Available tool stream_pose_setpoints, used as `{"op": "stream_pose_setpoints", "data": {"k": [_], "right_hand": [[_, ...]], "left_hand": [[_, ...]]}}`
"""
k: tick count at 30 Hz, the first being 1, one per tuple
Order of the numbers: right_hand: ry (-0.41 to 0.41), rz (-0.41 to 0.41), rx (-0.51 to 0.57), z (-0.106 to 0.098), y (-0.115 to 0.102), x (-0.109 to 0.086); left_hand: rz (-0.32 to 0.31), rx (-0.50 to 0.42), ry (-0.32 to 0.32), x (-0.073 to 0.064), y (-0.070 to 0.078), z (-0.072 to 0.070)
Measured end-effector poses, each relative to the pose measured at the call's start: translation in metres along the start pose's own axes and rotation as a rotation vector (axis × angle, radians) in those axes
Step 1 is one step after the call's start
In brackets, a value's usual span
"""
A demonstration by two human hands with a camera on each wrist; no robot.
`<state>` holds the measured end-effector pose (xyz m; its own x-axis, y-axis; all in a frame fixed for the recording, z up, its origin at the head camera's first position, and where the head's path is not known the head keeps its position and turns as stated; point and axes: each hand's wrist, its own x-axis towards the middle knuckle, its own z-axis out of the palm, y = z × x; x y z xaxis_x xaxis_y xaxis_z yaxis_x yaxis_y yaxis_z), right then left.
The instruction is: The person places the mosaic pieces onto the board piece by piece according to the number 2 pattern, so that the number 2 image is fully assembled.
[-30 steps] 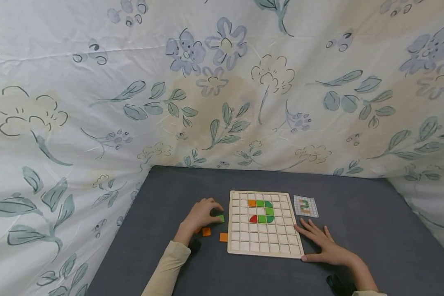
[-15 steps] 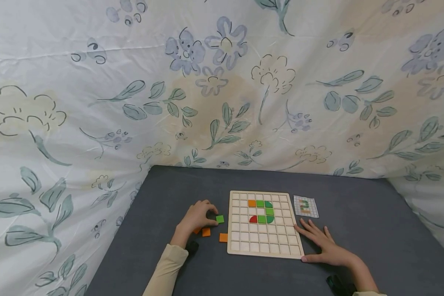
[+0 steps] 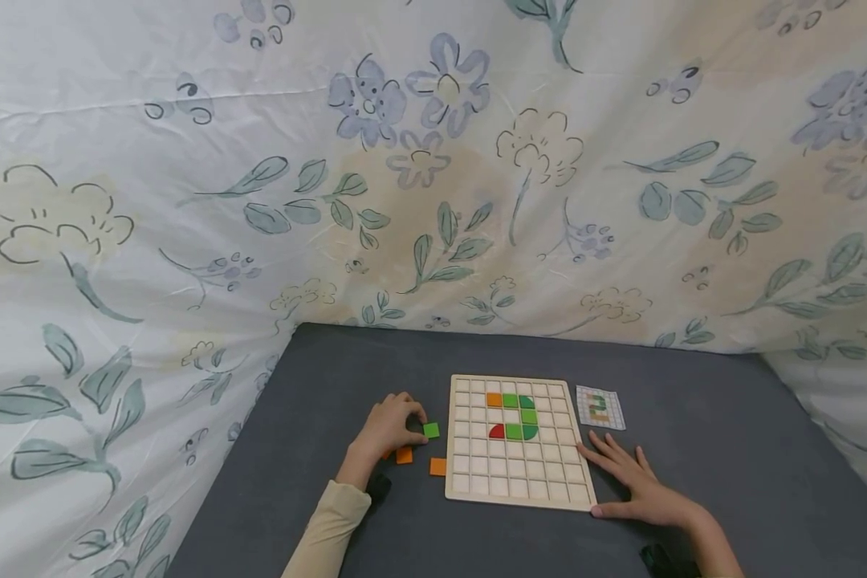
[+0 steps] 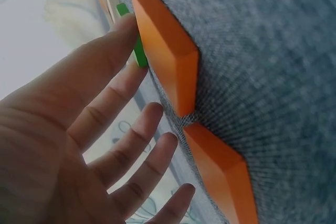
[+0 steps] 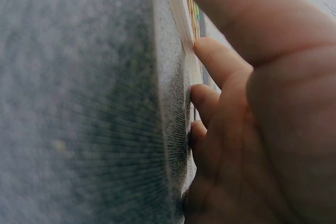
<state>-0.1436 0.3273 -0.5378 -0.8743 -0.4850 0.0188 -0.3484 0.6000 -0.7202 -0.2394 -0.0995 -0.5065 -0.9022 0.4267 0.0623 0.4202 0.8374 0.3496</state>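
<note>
Board (image 3: 518, 457) could skew if splayed right hand (image 3: 639, 491) pushes its right edge; left hand (image 3: 388, 425) touches green tile (image 3: 432, 430), grip unclear.

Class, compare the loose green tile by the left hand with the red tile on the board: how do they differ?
Colour: the green tile is bright green, the red tile red.
Shape: the green tile is square, while the red tile has a curved edge.
Place: the green tile lies off the grid board, by the left hand; the red tile sits in a cell.
Shared: both are small, each one plain colour.
</note>
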Motion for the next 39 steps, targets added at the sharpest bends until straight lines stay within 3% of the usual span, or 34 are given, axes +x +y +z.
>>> {"op": "stream_pose_setpoints", "data": {"k": [20, 27, 39], "right_hand": [[0.011, -0.035, 0.008, 0.003, -0.003, -0.002], [0.011, -0.045, 0.006, 0.003, -0.001, -0.002], [0.015, -0.051, 0.012, 0.002, -0.003, -0.001]], "left_hand": [[0.038, 0.053, -0.005, -0.001, 0.002, -0.002], [0.086, 0.086, 0.038, 0.001, 0.011, 0.001], [0.156, 0.051, 0.082, 0.003, 0.032, 0.007]]}}
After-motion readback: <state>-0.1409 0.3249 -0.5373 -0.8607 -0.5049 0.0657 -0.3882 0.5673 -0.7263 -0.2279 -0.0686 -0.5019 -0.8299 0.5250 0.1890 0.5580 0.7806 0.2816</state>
